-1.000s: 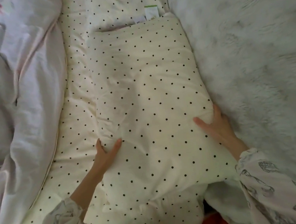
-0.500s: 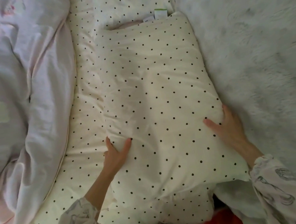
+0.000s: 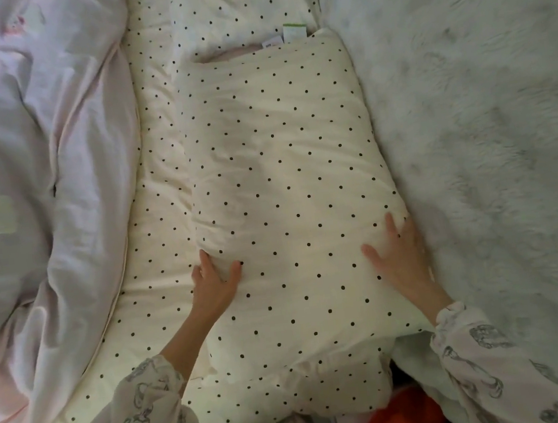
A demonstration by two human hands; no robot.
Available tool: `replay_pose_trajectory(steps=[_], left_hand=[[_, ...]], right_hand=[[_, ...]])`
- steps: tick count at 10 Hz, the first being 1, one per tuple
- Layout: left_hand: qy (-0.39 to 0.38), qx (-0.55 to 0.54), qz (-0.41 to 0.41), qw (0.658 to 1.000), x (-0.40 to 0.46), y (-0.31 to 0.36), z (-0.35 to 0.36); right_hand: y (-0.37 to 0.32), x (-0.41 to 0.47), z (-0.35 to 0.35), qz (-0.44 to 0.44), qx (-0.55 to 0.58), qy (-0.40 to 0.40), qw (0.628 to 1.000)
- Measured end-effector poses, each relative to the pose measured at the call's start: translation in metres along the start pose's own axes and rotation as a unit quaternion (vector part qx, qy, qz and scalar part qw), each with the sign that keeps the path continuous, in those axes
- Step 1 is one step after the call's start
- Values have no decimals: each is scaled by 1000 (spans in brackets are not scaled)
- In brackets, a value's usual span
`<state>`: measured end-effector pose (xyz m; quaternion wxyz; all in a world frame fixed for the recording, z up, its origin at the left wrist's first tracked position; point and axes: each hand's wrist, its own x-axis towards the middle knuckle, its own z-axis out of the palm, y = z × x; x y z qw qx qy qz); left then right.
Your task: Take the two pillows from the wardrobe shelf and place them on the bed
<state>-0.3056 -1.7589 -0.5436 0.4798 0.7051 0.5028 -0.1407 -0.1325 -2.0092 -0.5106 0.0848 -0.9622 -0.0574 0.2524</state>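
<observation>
Left hand [image 3: 213, 283] clamped on the near left edge of the pillow [image 3: 289, 189], thumb on top and fingers tucked round the side, probably to steer it square. Dotted pillow lying flat on the bed, on top of a matching dotted sheet [image 3: 155, 224], so basically already placed. Looks like a second dotted pillow [image 3: 242, 5] further up at the head end, with a little green tag [image 3: 294, 31] poking out between the two, though hard to call for sure with the same print everywhere. Rumpled pink duvet [image 3: 23, 152] bunched off to the far left, clear of the pillow.

Right hand [image 3: 400, 257] spread flat, fingers apart, pressing on the near right corner rather than gripping anything. Guessing a pat-down to settle the filling. White fluffy blanket [image 3: 485, 120] butting right up against that side, so probably also keeping the pillow from riding onto it. Something orange [image 3: 405, 415] at the bottom edge, too blurry to name.
</observation>
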Motion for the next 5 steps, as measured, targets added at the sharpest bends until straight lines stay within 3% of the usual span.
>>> replay_pose_trajectory(steps=[1, 2, 3, 4, 5], left_hand=[[23, 94, 80, 992, 2, 8, 0], [5, 248, 189, 950, 4, 22, 11], [-43, 353, 218, 909, 4, 30, 25], [-55, 390, 195, 898, 7, 30, 29], [-52, 403, 183, 895, 7, 32, 28]], right_hand=[[-6, -13, 14, -18, -49, -24, 998], [-8, -19, 26, -28, -67, -11, 997], [-11, -25, 28, -23, -78, -19, 996], [-16, -24, 16, -6, -37, -73, 997], [-21, -12, -24, 10, 183, -156, 971]])
